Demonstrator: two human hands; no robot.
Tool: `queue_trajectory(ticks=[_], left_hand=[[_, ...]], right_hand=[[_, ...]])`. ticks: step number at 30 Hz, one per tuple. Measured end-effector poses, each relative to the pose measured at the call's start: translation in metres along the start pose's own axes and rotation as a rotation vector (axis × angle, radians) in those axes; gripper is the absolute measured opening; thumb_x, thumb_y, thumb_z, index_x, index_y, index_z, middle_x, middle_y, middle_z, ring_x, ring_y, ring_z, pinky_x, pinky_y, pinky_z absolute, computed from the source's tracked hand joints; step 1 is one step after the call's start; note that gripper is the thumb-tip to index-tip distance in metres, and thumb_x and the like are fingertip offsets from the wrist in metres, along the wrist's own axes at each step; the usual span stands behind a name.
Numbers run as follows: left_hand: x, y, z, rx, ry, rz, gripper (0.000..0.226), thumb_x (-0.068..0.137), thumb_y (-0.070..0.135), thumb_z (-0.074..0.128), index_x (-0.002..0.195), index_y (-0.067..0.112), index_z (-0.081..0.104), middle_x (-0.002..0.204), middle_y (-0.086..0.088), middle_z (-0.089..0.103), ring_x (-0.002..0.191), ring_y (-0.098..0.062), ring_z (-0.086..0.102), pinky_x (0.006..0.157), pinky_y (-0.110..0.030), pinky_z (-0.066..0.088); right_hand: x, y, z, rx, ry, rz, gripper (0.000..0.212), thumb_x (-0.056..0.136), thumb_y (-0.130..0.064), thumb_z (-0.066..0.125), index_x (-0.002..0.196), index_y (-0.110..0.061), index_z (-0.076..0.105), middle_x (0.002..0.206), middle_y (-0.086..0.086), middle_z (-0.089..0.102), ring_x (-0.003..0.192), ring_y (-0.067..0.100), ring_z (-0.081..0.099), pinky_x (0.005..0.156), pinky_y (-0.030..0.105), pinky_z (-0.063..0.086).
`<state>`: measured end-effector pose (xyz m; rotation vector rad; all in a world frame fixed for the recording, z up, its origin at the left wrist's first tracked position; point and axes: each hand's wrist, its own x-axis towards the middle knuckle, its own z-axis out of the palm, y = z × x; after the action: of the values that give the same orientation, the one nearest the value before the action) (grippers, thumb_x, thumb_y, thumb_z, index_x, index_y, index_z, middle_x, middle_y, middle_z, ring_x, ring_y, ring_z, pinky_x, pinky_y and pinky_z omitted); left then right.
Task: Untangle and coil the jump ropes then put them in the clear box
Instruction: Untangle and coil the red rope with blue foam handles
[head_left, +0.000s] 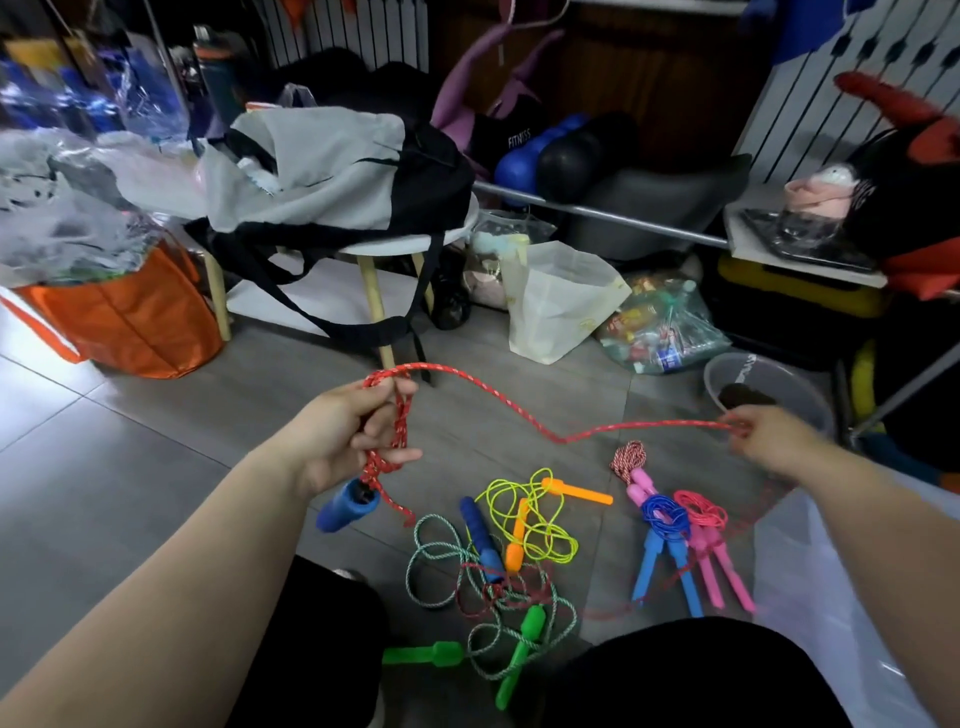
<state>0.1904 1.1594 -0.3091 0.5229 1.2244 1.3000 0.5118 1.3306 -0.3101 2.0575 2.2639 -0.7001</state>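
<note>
**Red rope half-coiled, slack being drawn in**

Wound round the curled fingers of the left hand (353, 436): several loops of a red-and-white braided jump rope (519, 410), with its blue foam handle (345, 506) dangling just below the palm. Gripped that way, most likely, to keep the finished turns from slipping while more length comes in.

Stretched rightward from there in a sagging span above the grey tiled floor (156, 467), then pinched between thumb and fingertips of the right hand (769, 441), probably to pull slack free of the tangle.

Lying mid-floor below, loosely overlapped: a green-and-white cord rope with green plastic handles (530, 629), a thin yellow rope with orange handles (517, 540) and a second blue foam handle (483, 540). Set apart further right, already bundled: a blue-handled plastic rope (647, 566) and a pink-handled plastic rope (709, 571).

Blurred past the right hand: the trailing red length. Cut off behind the right forearm, toward the floor's lower right corner: a pale translucent plastic surface (810, 561), possibly the clear box, though impossible to say for certain.
</note>
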Motion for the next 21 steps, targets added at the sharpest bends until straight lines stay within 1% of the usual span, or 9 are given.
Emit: queue_trajectory(ticks=[2,4,8,11,12,14,16,19,21], left_hand=[[0.006,-0.006,0.008,0.006,-0.019,-0.031,0.029,0.098,0.015,0.029,0.083,0.011,0.054,0.032,0.005,0.031,0.024,-0.002,0.024,0.051,-0.031,0.057],[0.011,-0.012,0.015,0.002,-0.037,-0.054,0.029,0.098,0.016,0.030,0.082,0.010,0.053,0.031,0.005,0.031,0.024,-0.002,0.024,0.048,-0.029,0.056],[0.025,-0.027,0.030,0.029,-0.111,-0.110,0.027,0.096,0.016,0.032,0.082,0.008,0.054,0.033,0.004,0.031,0.025,-0.002,0.025,0.044,-0.027,0.054],[0.035,-0.035,0.036,0.036,-0.177,-0.129,0.026,0.094,0.017,0.033,0.084,0.008,0.055,0.033,0.004,0.032,0.025,-0.003,0.025,0.041,-0.023,0.050],[0.038,-0.036,0.037,0.020,-0.206,-0.132,0.025,0.092,0.018,0.035,0.083,0.008,0.057,0.034,0.004,0.032,0.026,-0.003,0.025,0.040,-0.022,0.048],[0.045,-0.039,0.033,-0.029,-0.265,-0.137,0.025,0.083,0.023,0.043,0.079,0.010,0.065,0.036,0.003,0.035,0.026,-0.004,0.027,0.039,-0.020,0.045],[0.050,-0.042,0.027,-0.108,-0.341,-0.140,0.020,0.073,0.030,0.062,0.076,0.013,0.072,0.040,0.001,0.041,0.027,-0.004,0.031,0.038,-0.018,0.043],[0.061,-0.049,0.022,-0.196,-0.478,-0.156,0.043,0.051,0.034,0.085,0.088,0.014,0.075,0.054,-0.001,0.058,0.031,-0.005,0.041,0.039,-0.020,0.045],[0.068,-0.051,0.022,-0.265,-0.489,-0.155,0.052,0.048,0.030,0.087,0.095,0.013,0.074,0.065,-0.002,0.067,0.035,-0.008,0.048,0.041,-0.022,0.048]], right_hand=[[-0.003,-0.012,0.018,0.024,-0.106,-0.017,0.053,0.081,0.001,0.061,0.131,-0.002,0.044,0.119,0.022,0.058,0.101,0.031,0.057,0.081,0.031,0.043],[-0.010,-0.037,0.039,0.143,-0.195,-0.113,0.064,0.079,0.001,0.064,0.136,-0.005,0.036,0.127,0.020,0.052,0.110,0.028,0.053,0.088,0.027,0.040],[-0.032,-0.096,0.078,0.466,-0.361,-0.433,0.060,0.082,-0.003,0.063,0.135,-0.013,0.037,0.135,0.007,0.046,0.126,0.010,0.040,0.095,0.017,0.033],[-0.035,-0.120,0.104,0.637,-0.356,-0.546,0.038,0.086,-0.001,0.055,0.118,-0.020,0.051,0.115,-0.005,0.056,0.111,-0.002,0.047,0.097,0.019,0.036],[-0.032,-0.122,0.109,0.690,-0.322,-0.537,0.028,0.087,0.000,0.053,0.103,-0.024,0.055,0.101,-0.009,0.061,0.098,-0.007,0.053,0.091,0.018,0.039],[-0.022,-0.121,0.116,0.777,-0.248,-0.479,0.027,0.090,-0.002,0.049,0.080,-0.027,0.054,0.073,-0.011,0.061,0.065,-0.011,0.055,0.073,0.018,0.042],[-0.012,-0.115,0.119,0.790,-0.195,-0.426,0.028,0.094,-0.006,0.043,0.077,-0.027,0.052,0.062,-0.006,0.054,0.048,-0.007,0.051,0.059,0.017,0.040],[-0.005,-0.108,0.130,0.735,-0.172,-0.403,0.029,0.096,-0.013,0.038,0.075,-0.029,0.051,0.054,-0.004,0.047,0.038,0.000,0.044,0.046,0.014,0.035],[-0.001,-0.112,0.144,0.633,-0.176,-0.415,0.030,0.097,-0.020,0.038,0.073,-0.029,0.052,0.057,-0.002,0.050,0.048,0.004,0.048,0.053,0.018,0.036]])
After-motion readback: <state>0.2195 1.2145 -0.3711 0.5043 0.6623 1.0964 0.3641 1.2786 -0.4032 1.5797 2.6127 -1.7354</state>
